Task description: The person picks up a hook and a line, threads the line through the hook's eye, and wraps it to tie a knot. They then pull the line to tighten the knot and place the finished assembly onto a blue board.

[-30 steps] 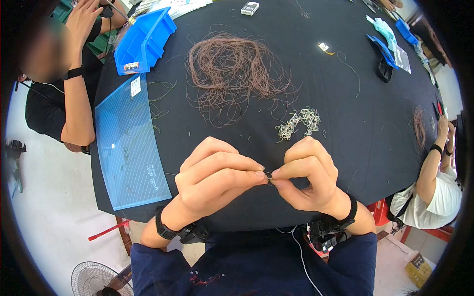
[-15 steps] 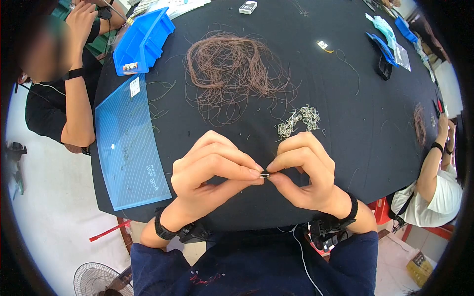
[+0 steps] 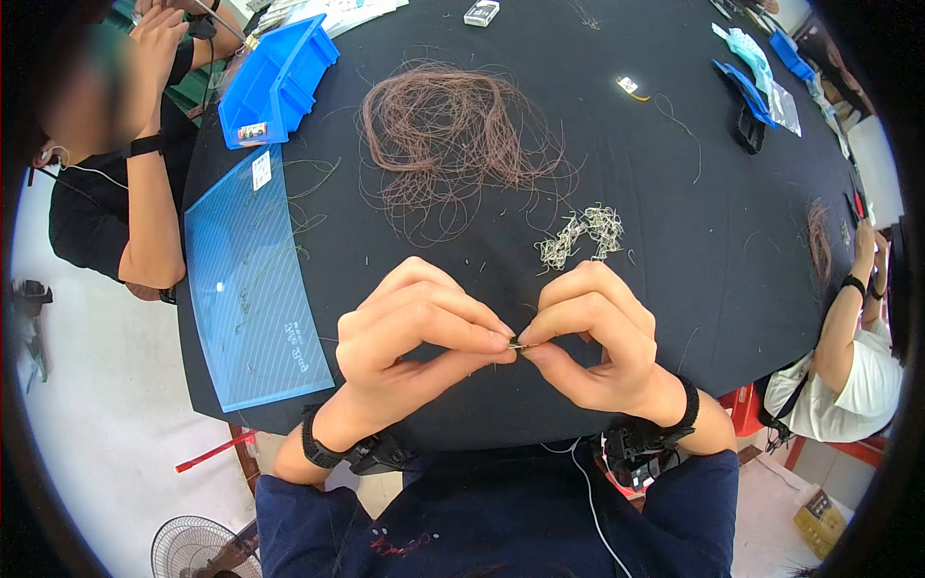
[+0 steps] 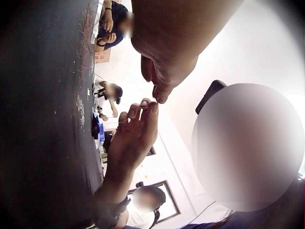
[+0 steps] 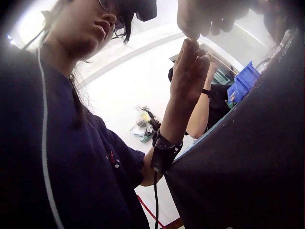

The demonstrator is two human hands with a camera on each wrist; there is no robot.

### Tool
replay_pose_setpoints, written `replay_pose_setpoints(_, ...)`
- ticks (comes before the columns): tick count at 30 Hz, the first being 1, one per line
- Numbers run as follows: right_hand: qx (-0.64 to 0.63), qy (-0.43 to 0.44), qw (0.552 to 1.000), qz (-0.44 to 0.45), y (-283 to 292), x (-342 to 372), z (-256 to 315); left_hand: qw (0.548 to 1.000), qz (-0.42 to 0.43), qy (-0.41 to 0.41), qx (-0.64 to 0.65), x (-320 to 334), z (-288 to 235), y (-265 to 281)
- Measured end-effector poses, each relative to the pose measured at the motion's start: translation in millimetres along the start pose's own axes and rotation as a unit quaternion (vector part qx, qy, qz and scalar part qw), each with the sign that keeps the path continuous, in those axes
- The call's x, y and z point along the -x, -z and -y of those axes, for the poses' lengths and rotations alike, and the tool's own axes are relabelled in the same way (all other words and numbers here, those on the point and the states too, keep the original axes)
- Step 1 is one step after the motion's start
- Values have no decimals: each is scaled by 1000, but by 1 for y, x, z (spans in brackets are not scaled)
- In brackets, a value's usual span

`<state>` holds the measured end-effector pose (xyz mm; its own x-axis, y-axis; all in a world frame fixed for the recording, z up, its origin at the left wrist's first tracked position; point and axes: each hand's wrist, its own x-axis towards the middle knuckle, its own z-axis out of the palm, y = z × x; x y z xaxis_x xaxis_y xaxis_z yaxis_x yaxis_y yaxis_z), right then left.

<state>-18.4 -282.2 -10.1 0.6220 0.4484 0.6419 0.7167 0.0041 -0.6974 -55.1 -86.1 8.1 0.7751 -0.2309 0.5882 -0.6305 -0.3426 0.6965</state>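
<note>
At the front of the table, my left hand (image 3: pixel 414 328) and right hand (image 3: pixel 602 328) meet fingertip to fingertip. A tiny shiny fish hook (image 3: pixel 516 346) is pinched between them, the thumb and forefinger of each hand closing on it; most of it is hidden by the fingertips. In the left wrist view, the right hand (image 4: pixel 136 133) reaches up to the same meeting point. The left hand (image 5: pixel 187 71) does likewise in the right wrist view. Just beyond the hands lies a pile of pale metal fish hooks (image 3: pixel 605 226).
A loose tangle of brown line (image 3: pixel 506 159) spreads behind the hooks. Left of my hands lies a blue printed plastic bag (image 3: pixel 246 289), with a blue bin (image 3: pixel 306 82) behind it. A white box (image 3: pixel 482 13) stands far back. People sit at the left and right edges.
Both hands have shifted slightly left, the right hand's fingertips drawing close against the left's. A bit of shiny metal came into view between them half a second ago and still shows.
</note>
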Motion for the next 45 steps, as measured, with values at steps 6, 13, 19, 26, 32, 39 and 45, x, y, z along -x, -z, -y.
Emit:
replay_pose_setpoints(6,2,-78,996,50,-3,-2,5,999,-20,-16,-43,-8,0,9)
replay_pose_setpoints(13,28,-113,982,147,-9,-1,1,972,-148,36,-181,-13,-4,34)
replay_pose_setpoints(19,8,-123,964,236,-13,3,1,924,-181,82,-326,34,-41,78)
replay_pose_setpoints(26,-4,-115,944,308,-19,5,3,892,-166,276,-317,121,-81,97)
replay_pose_setpoints(32,5,-175,944,279,-22,6,4,876,-162,358,-280,146,-68,89)
replay_pose_setpoints(39,78,-180,964,179,-23,7,-3,886,-172,349,-252,121,-8,103)
replay_pose_setpoints(45,83,-171,968,163,-24,9,-5,867,-192,344,-305,113,18,114)
